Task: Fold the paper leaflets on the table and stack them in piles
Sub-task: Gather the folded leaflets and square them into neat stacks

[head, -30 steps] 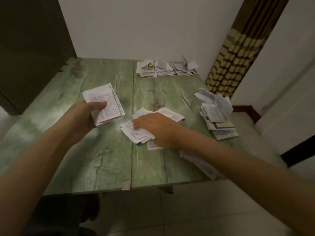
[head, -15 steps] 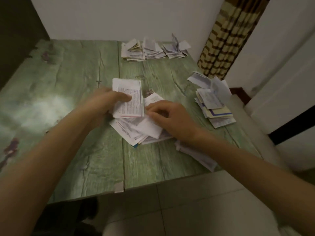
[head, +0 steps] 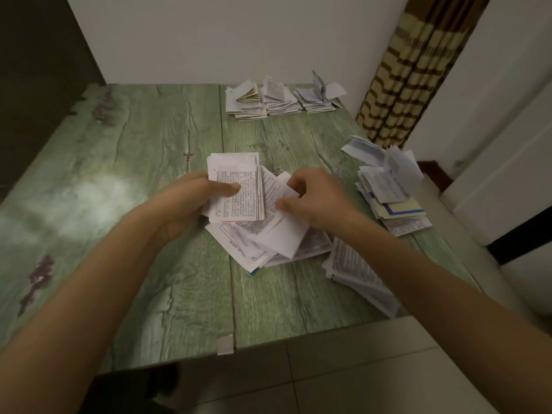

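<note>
One wad of folded leaflets [head: 236, 189] is sitting in the left hand [head: 191, 201], fingers gripping it and thumb lying across the print, just above a loose heap [head: 239, 243] at the centre of the green desk [head: 119, 174]. Right hand [head: 313, 198] is pinching a white leaflet [head: 283, 231] on top of that heap. Three folded stacks [head: 280, 98] are lining the far edge. A flat bunch [head: 352, 270] is lying under the right forearm, and a messy pile [head: 394, 198] is sitting near the right edge.

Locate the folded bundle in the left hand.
Head view, middle of the table: the left hand grips the folded bundle over the far left edge of the loose leaflet heap, right hand close on its right.
</note>
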